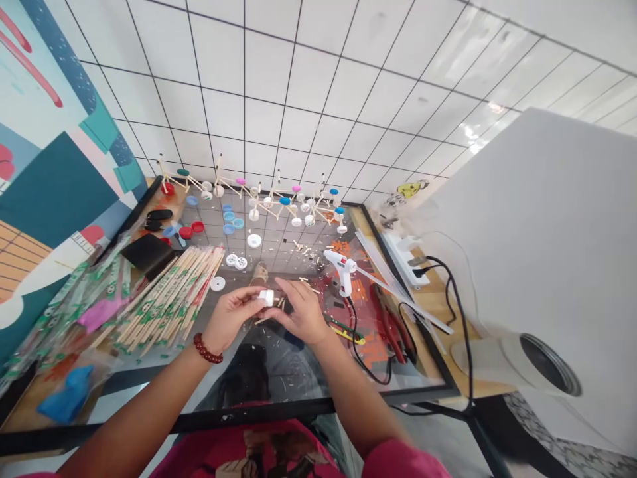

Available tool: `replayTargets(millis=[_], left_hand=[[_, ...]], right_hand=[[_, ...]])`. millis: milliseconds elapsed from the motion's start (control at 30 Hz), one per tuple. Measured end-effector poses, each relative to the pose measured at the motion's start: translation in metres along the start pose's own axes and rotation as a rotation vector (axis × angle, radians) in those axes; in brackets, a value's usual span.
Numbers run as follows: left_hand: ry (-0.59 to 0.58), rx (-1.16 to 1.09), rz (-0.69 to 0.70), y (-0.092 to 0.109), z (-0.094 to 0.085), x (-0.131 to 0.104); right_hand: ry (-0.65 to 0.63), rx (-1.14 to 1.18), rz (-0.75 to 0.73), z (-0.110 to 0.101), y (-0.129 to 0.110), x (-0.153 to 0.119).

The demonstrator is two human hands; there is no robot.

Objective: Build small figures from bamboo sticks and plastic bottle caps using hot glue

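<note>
Over the middle of the glass-topped table, my left hand pinches a small white plastic cap between thumb and fingers. Just right of the cap is my right hand, its thumb and fingers apart with nothing visible held in them. Short pieces of wooden stick lie partly hidden below the hands. A white perforated disc is on the glass beyond my left hand. To the right of my right hand, a white glue gun rests on the table.
Bundled wrapped chopsticks cover the left side. Stick-and-cap constructions line the back beside red caps and blue caps. Red-handled pliers and a yellow cutter lie right. A power strip trails black cables.
</note>
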State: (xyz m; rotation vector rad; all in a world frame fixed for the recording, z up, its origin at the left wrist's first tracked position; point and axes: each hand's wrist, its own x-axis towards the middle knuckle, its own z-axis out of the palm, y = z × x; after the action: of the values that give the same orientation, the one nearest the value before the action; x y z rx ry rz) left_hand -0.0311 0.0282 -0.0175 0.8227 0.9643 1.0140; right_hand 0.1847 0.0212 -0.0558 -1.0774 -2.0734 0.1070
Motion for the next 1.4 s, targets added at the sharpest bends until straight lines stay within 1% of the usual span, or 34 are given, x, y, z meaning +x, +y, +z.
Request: replayTargets(millis=[100,200,300,400,500,600,700,800,933,1000,1133,1267,1400], left_hand=[[0.002,-0.039,-0.078,-0.001,0.002,-0.001],[-0.007,-0.039,-0.066,-0.001,0.001,-0.001],[-0.029,-0.026,-0.042,0.000,-0.002,0.000],[-0.059,-0.038,-0.070,0.000,-0.004,0.000],[-0.049,-0.055,-0.083,-0.001,-0.004,0.002],[-0.044,0.001,-0.056,-0.001,-0.004,0.002],[-0.062,0.132,0.000,0.001,-0.001,0.000],[-0.068,0.239,0.045,0.003,0.000,-0.002],[-0.074,0.244,0.017,0.002,-0.001,-0.001],[-0.080,0.234,0.029,0.001,-0.002,0.000],[-0.070,0.209,0.065,-0.004,-0.004,0.002],[-0.036,0.178,0.091,-0.012,-0.004,0.004],[-0.013,0.117,0.116,-0.015,-0.004,0.007]], right_hand=[[-0.019,0.054,0.046,-0.001,-0.006,0.002],[-0.006,0.114,0.047,0.000,-0.012,0.003],[0.012,0.161,0.017,0.000,-0.013,0.004],[0.023,0.175,-0.012,-0.002,-0.012,0.004],[0.010,0.152,-0.016,-0.004,-0.011,0.005],[-0.055,0.141,-0.013,-0.006,-0.011,0.005],[-0.108,0.151,0.014,-0.006,-0.011,0.006],[-0.099,0.164,0.011,-0.005,-0.010,0.006],[-0.064,0.197,-0.003,-0.003,-0.008,0.007],[-0.066,0.195,0.030,-0.002,-0.007,0.007],[-0.068,0.204,0.148,0.000,-0.008,0.006],[-0.027,0.233,0.187,0.003,-0.010,0.005],[-0.045,0.235,0.222,0.005,-0.005,0.009]])
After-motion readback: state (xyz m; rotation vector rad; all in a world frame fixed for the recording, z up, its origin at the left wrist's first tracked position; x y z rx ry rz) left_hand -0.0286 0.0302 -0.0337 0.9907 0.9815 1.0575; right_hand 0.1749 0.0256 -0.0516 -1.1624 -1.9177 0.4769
